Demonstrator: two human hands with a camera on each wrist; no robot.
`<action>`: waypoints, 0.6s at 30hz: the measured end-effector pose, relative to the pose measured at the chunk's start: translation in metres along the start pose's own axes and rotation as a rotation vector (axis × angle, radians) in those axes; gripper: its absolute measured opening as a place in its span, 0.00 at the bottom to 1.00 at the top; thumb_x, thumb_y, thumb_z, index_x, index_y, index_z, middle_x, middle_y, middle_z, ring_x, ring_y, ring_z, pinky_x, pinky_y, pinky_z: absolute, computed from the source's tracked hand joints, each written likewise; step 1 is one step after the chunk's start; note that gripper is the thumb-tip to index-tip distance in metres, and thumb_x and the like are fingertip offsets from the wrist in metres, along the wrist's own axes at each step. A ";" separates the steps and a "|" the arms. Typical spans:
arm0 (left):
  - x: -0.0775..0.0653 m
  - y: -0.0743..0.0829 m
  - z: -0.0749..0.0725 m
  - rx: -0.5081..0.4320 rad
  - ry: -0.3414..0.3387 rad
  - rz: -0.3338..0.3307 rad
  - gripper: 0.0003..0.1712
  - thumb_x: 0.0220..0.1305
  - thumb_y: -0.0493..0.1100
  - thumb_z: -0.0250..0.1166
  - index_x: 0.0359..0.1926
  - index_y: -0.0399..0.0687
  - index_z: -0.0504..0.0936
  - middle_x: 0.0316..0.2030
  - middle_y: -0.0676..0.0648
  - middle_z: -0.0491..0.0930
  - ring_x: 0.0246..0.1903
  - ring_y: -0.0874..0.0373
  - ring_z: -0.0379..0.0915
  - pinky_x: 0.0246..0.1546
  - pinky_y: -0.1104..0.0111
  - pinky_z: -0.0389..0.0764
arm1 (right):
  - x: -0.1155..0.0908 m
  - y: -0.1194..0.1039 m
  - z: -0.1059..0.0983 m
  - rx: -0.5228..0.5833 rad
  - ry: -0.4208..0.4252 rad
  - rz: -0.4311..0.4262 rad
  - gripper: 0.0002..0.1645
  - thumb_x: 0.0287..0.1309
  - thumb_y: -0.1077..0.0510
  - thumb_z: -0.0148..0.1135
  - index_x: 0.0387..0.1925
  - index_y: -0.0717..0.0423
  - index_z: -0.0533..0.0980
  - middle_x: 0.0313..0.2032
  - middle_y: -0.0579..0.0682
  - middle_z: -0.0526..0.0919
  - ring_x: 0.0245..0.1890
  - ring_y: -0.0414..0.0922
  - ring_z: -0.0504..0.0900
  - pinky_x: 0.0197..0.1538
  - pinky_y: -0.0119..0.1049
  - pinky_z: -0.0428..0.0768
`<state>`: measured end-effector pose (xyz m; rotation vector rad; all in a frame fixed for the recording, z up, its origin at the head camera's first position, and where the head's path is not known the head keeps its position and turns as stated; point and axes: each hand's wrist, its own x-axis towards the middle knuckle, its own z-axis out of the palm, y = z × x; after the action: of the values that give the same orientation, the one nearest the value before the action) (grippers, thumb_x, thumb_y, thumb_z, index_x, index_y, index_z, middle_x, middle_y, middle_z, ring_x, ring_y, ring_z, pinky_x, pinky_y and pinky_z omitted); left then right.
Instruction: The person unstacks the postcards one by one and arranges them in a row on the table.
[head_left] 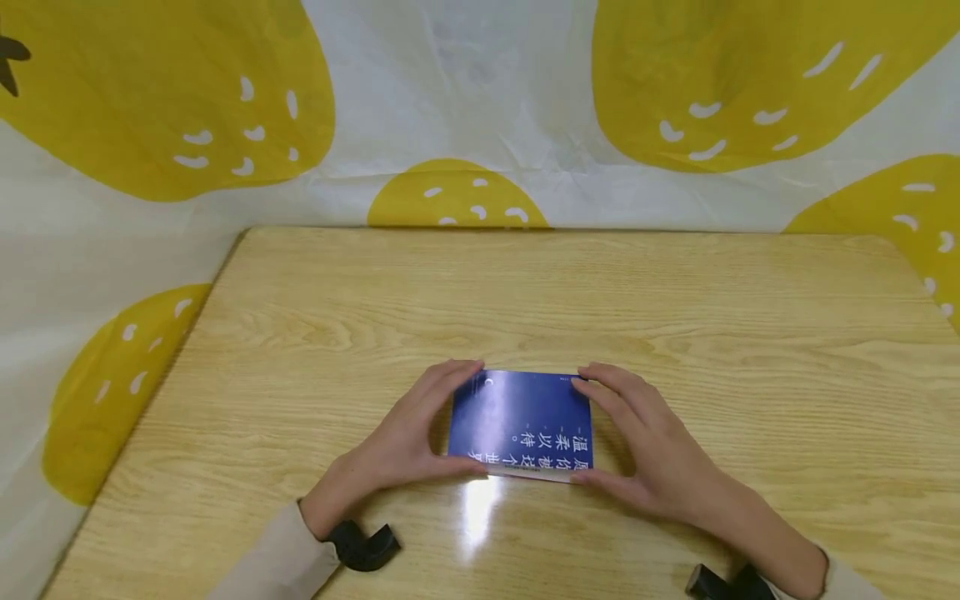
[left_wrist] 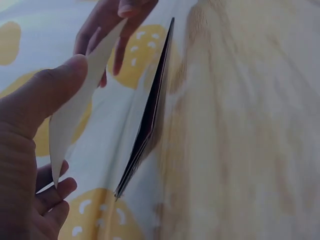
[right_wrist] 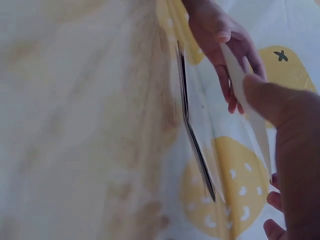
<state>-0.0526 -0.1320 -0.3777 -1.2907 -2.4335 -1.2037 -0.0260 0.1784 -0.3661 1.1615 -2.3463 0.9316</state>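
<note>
A blue card (head_left: 517,417) with white Chinese characters, upside down from here, spans the space between my hands. Thumbs on its near edge and fingers at its far corners, my left hand (head_left: 397,442) grips the left end and my right hand (head_left: 652,442) the right. From the left wrist view the held card (left_wrist: 70,122) shows a pale face and stands apart from the tabletop. Below it a thin dark piece (left_wrist: 150,115), bent near its middle, lies close to the table; the right wrist view shows this dark piece (right_wrist: 197,145) too.
The wood-grain table (head_left: 337,292) reflects a bright light just in front of the card. Behind and left of it hangs a white cloth (head_left: 465,92) with yellow fruit prints. Black straps (head_left: 363,546) sit at both wrists.
</note>
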 end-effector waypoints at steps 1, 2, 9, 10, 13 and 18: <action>0.001 0.000 -0.001 -0.003 -0.001 0.002 0.65 0.35 0.55 0.82 0.70 0.38 0.57 0.65 0.42 0.63 0.64 0.49 0.59 0.65 0.58 0.62 | 0.002 0.000 -0.001 -0.011 0.007 -0.005 0.52 0.50 0.33 0.65 0.63 0.67 0.66 0.62 0.63 0.67 0.60 0.60 0.66 0.68 0.39 0.56; 0.001 0.000 -0.003 -0.005 -0.002 0.001 0.65 0.34 0.54 0.82 0.70 0.38 0.57 0.65 0.42 0.63 0.64 0.49 0.59 0.65 0.58 0.62 | 0.004 0.000 -0.001 -0.019 0.015 -0.011 0.52 0.50 0.33 0.65 0.63 0.68 0.66 0.62 0.62 0.68 0.59 0.60 0.66 0.68 0.40 0.56; 0.003 0.001 -0.017 0.007 -0.015 0.006 0.63 0.36 0.50 0.82 0.70 0.37 0.56 0.65 0.40 0.62 0.64 0.47 0.58 0.64 0.57 0.62 | 0.018 -0.003 -0.001 -0.022 0.044 -0.047 0.51 0.53 0.33 0.63 0.62 0.69 0.66 0.59 0.63 0.69 0.58 0.60 0.67 0.66 0.41 0.57; 0.003 0.002 -0.020 0.002 -0.019 -0.008 0.64 0.37 0.49 0.82 0.71 0.38 0.55 0.65 0.40 0.61 0.64 0.47 0.57 0.65 0.57 0.62 | 0.019 -0.002 0.000 -0.024 0.043 -0.049 0.51 0.53 0.33 0.62 0.62 0.69 0.66 0.59 0.63 0.69 0.58 0.60 0.67 0.66 0.41 0.58; 0.003 0.003 -0.027 -0.011 -0.029 -0.076 0.65 0.37 0.48 0.82 0.72 0.41 0.53 0.67 0.42 0.58 0.66 0.49 0.55 0.65 0.55 0.62 | 0.026 0.001 0.000 -0.026 0.054 -0.055 0.50 0.54 0.33 0.62 0.62 0.69 0.66 0.59 0.64 0.69 0.57 0.60 0.67 0.66 0.40 0.58; -0.001 0.001 -0.040 -0.049 -0.003 -0.164 0.65 0.39 0.46 0.81 0.73 0.45 0.51 0.69 0.47 0.56 0.66 0.48 0.56 0.64 0.54 0.63 | 0.037 0.005 0.001 -0.012 0.082 -0.058 0.50 0.54 0.32 0.61 0.61 0.69 0.66 0.59 0.64 0.69 0.58 0.60 0.67 0.66 0.38 0.59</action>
<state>-0.0605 -0.1604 -0.3508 -1.1242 -2.5698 -1.3093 -0.0518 0.1590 -0.3474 1.1583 -2.2382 0.9258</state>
